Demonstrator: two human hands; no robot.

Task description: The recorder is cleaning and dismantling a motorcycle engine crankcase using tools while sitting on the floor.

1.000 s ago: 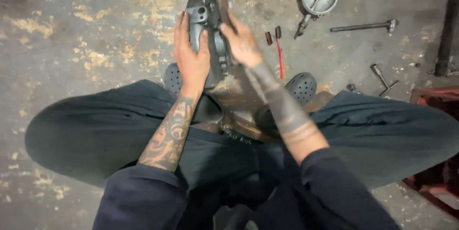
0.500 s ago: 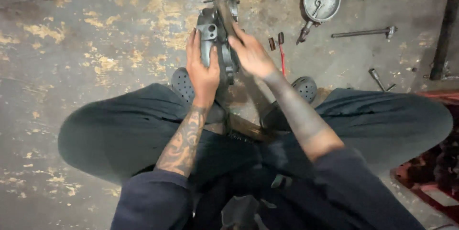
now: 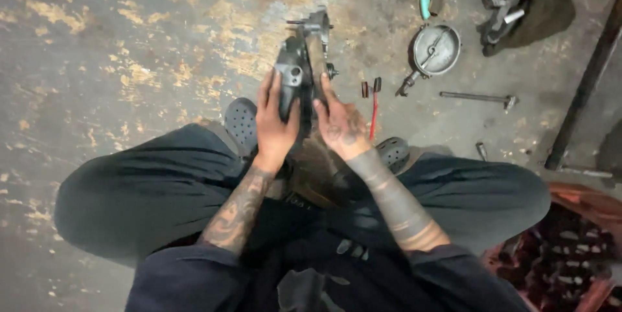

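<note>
- Head view: stained, patchy concrete floor [image 3: 129, 59].
- Dark cast-metal engine part [image 3: 302, 69] stands upright at 12 o'clock, both hands' fingers curled round it: left hand [image 3: 275, 124], right hand [image 3: 340, 127].
- Round metal cover [image 3: 436, 49] at 2 o'clock.
- Thin red screwdriver [image 3: 374, 108] beside the right hand.

A dark grey metal machine part [image 3: 299, 72], probably a cast engine housing though the view is too blurred to be sure, stands on end on the stained concrete floor [image 3: 129, 59]. Its body is bulky and rounded, with a round boss on the near face and a lighter bracket and short studs jutting from the top toward twelve and three o'clock. It sits at twelve o'clock from the seated person's lap, held between both hands.
</note>
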